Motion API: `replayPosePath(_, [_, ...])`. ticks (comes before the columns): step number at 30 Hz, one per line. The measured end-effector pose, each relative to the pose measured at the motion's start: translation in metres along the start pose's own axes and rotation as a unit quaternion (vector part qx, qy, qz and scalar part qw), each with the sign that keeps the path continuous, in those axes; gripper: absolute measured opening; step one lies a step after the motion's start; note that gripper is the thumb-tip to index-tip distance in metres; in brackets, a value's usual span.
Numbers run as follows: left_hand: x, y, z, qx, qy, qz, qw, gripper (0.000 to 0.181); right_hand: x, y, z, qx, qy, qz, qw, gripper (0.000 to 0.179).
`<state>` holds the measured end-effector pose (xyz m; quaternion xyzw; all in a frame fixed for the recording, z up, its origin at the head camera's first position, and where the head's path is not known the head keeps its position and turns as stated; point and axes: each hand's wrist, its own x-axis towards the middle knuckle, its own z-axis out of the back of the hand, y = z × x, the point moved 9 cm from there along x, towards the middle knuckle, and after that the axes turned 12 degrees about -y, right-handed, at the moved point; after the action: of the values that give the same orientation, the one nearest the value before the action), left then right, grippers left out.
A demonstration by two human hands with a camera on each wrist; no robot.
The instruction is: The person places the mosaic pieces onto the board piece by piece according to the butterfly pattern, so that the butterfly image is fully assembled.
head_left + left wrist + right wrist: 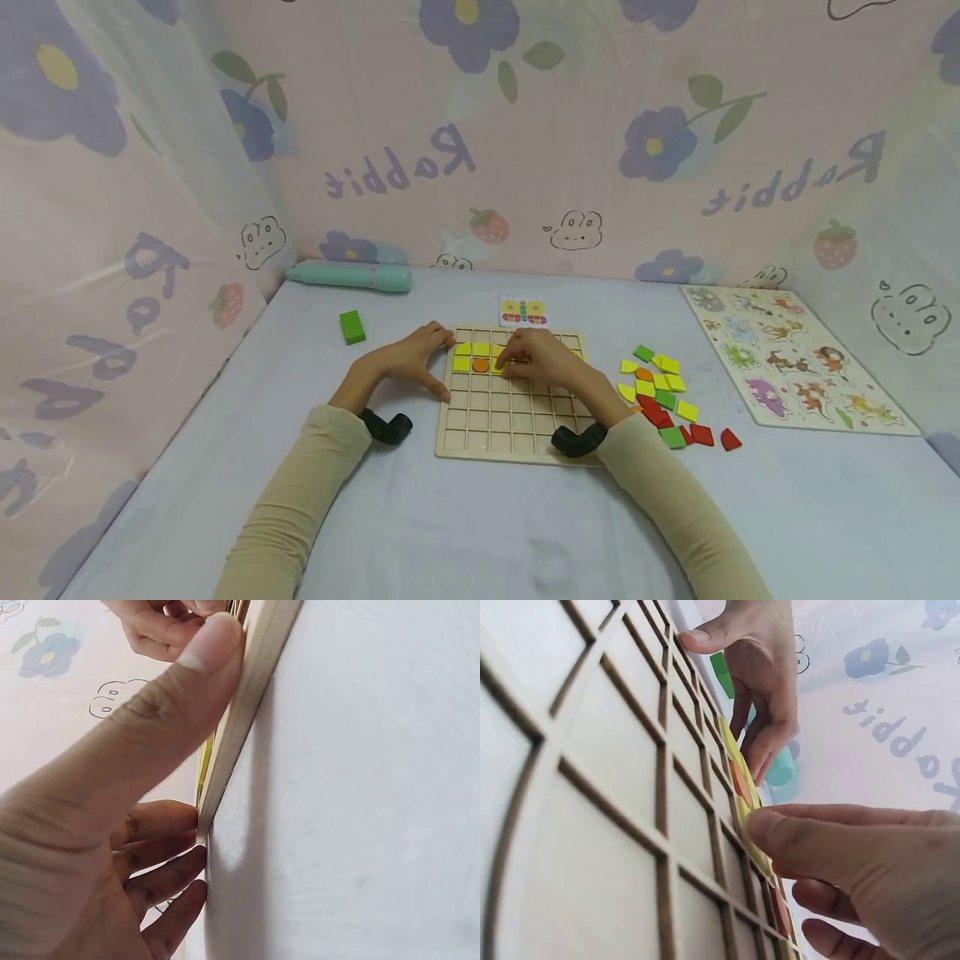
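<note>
A wooden grid board (480, 421) lies on the table with several yellow tiles (462, 363) and an orange round tile (480, 365) in its upper cells. My left hand (408, 354) spans the board's left side, its thumb and fingertips touching the edge; in the left wrist view the thumb (214, 645) rests on the rim. Over the upper middle cells, my right hand (543, 358) pinches a yellow tile (751, 836) at the grid, beside the orange one. This hand partly hides the tiles beneath and beyond it.
A pattern card (522, 311) lies behind the board. Loose red, green, yellow and orange tiles (665, 398) are spread to its right, near an animal picture board (798, 358). At the back left are a green block (352, 327) and a teal tube-shaped object (352, 276).
</note>
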<state>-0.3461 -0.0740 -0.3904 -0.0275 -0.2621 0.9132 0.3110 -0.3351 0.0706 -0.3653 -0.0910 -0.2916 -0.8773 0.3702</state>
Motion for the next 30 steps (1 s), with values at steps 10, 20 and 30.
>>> replayPosePath(10, [0.001, -0.003, 0.002, 0.003, 0.001, 0.000, 1.0000, 0.084, -0.031, -0.038, 0.060, -0.023, -0.076, -0.039, 0.9961, 0.012])
replayPosePath(20, [0.000, -0.001, 0.002, 0.003, 0.001, 0.003, 1.0000, 0.086, -0.088, -0.102, 0.114, -0.090, -0.101, -0.174, 0.9754, 0.014])
replayPosePath(30, [-0.001, -0.001, 0.001, 0.001, 0.001, 0.002, 1.0000, 0.088, -0.121, -0.135, 0.132, -0.081, -0.076, -0.262, 0.9585, 0.028])
